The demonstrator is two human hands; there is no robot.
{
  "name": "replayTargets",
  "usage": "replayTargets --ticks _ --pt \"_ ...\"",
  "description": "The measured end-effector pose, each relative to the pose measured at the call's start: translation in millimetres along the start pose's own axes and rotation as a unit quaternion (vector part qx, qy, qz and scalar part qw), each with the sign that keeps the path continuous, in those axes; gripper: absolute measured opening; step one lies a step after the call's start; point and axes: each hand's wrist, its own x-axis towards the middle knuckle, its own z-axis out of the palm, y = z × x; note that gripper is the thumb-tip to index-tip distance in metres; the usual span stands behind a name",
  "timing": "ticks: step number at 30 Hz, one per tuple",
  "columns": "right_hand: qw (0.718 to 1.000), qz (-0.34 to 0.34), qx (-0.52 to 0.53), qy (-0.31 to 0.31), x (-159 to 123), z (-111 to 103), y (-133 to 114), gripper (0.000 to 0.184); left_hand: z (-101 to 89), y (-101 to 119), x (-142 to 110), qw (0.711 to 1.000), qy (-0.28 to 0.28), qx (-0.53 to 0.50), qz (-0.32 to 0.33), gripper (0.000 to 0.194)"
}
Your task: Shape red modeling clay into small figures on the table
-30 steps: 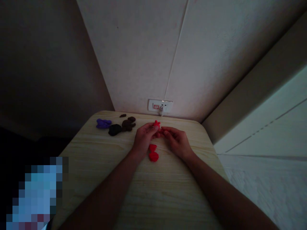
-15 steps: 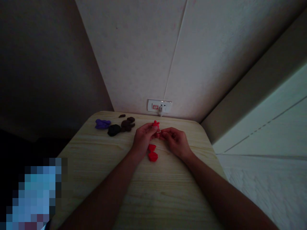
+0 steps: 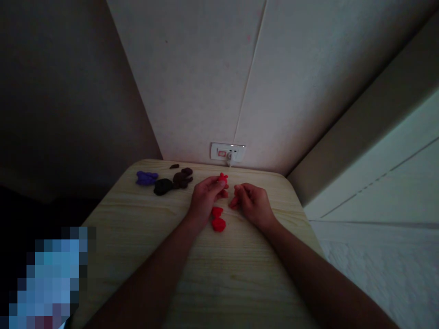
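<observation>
Left hand [image 3: 206,198] pinching small red clay piece [image 3: 223,178], near far edge of bench [image 3: 130,219].

Right hand [image 3: 254,205] just beside it, fingers curled, apart from left; cannot tell if it holds anything. Red clay lump [image 3: 218,224] rests just in front of both hands. Purple clay [image 3: 147,178] and dark brown clay [image 3: 173,183] lie toward the far left corner.

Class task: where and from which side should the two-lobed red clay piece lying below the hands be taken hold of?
Pinch the larger lower lobe of the red clay piece across its sides, coming from the near side, probably with the right hand. That lobe is the bulkiest part, the narrow waist looks weak, and the left hand holds a small red clay piece.
</observation>
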Motion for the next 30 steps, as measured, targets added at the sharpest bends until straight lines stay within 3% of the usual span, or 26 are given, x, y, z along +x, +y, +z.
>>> replayTargets --ticks 4,14,20,30 --pt "1.0 -0.029 -0.006 0.0 0.4 0.2 0.5 0.046 -0.3 0.8 0.0 1.0 -0.002 0.0 -0.002 0.034" --pt "1.0 -0.008 -0.026 -0.005 -2.9 -0.5 -2.2 0.05 0.6 1.5 -0.9 1.0 0.0 0.01 -0.002 0.032" --pt "0.999 0.0 0.031 -0.012 -1.4 1.0 -3.4 0.051 0.4 1.8 -1.3 1.0 -0.001 0.005 -0.002 0.034" --pt "0.998 -0.018 0.061 0.0 2.7 2.0 0.4 0.03 0.1 0.9 -0.4 1.0 -0.01 -0.001 -0.002 0.034"
